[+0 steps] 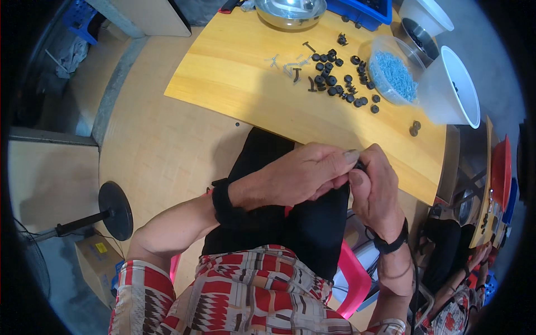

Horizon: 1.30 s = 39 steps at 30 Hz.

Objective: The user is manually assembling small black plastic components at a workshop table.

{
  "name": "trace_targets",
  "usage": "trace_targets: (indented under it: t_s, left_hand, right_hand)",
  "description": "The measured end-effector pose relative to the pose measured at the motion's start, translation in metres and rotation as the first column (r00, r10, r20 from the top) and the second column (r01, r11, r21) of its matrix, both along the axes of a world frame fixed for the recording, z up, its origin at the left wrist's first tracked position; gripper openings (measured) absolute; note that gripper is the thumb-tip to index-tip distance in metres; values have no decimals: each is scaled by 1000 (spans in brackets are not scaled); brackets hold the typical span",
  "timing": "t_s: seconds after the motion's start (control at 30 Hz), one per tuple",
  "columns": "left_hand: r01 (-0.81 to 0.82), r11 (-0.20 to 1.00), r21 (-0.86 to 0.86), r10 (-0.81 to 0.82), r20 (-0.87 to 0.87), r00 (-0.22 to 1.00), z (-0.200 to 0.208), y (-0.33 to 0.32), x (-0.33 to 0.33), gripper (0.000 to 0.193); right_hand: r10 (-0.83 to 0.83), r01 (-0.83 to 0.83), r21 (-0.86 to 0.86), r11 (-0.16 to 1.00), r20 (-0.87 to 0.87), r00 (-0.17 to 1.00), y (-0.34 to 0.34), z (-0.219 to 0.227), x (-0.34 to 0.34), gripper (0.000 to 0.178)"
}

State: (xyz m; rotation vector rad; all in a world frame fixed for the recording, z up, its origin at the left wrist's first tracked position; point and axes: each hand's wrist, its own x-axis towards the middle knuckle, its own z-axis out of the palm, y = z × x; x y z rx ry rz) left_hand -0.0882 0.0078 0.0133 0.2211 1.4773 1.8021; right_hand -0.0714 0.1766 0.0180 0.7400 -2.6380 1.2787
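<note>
My left hand [298, 173] and my right hand [377, 187] meet just off the table's near edge, above my lap. Between their fingertips sits a small black part [360, 166], mostly covered by the fingers, so its exact shape is hidden. Both hands are closed, thumbs pressed toward it. On the yellow wooden table [234, 72] beyond them lie several small round black knobs [331, 81]. Left of these are dark T-shaped strips [297, 75] and thin clear pins [288, 69]. Two brownish round pieces [415, 128] rest near the right edge.
A clear tub of thin bluish metal pieces [393, 75] stands right of the knobs, beside a tilted white bucket [455, 89]. At the far edge are a metal bowl [290, 14] and a blue tray [363, 19]. Another person's arm [458, 279] shows at lower right.
</note>
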Motion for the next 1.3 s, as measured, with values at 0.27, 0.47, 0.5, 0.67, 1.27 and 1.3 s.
trace_targets:
  t_s: [0.27, 0.47, 0.5, 0.67, 1.27, 1.3]
  left_hand:
    - [-125, 982, 143, 92, 216, 972, -5, 8, -1, 47]
    - [-94, 990, 106, 77, 153, 985, -7, 8, 1, 50]
    - [-93, 990, 106, 77, 152, 985, -5, 7, 0, 50]
    - [-37, 999, 25, 31, 229, 973, -2, 6, 1, 51]
    - [-181, 955, 237, 119, 253, 960, 7, 20, 20, 40]
    - [-162, 956, 242, 107, 226, 968, 7, 21, 20, 39]
  right_hand:
    - [-112, 207, -280, 937, 321, 940, 2, -30, -1, 29]
    - [-83, 176, -345, 922, 268, 960, 1, -34, -2, 33]
    - [-77, 138, -271, 953, 226, 971, 1, -32, -2, 33]
    - [-92, 106, -165, 981, 86, 992, -2, -27, 1, 31]
    - [-336, 353, -191, 916, 116, 935, -20, -24, 1, 40]
    - [-333, 373, -257, 892, 184, 925, -20, -23, 1, 41]
